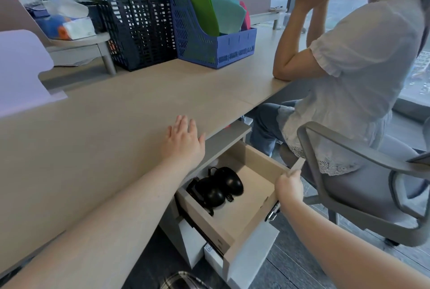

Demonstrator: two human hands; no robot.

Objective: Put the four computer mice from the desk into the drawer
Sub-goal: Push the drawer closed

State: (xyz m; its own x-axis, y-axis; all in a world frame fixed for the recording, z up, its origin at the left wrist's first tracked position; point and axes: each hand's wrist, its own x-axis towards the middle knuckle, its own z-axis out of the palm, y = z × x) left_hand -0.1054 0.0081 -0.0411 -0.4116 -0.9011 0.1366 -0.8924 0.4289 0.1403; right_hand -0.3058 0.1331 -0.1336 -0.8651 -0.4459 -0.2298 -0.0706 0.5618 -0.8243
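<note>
Under the light wooden desk (104, 130) a drawer (246, 221) stands pulled out. Black computer mice (218, 187) with their cables lie bunched together at the drawer's back left; their exact number is hard to tell. My right hand (289, 187) is shut on the drawer's front edge near its right corner. My left hand (183, 141) hovers open over the desk's front edge, fingers spread, holding nothing. No mouse is visible on the desk top.
A person in a white blouse sits on a grey office chair (363, 181) right beside the drawer, elbow on the desk. A blue file holder (209, 42) and a black mesh holder (142, 32) stand at the back. A pink divider (21, 70) rises at left.
</note>
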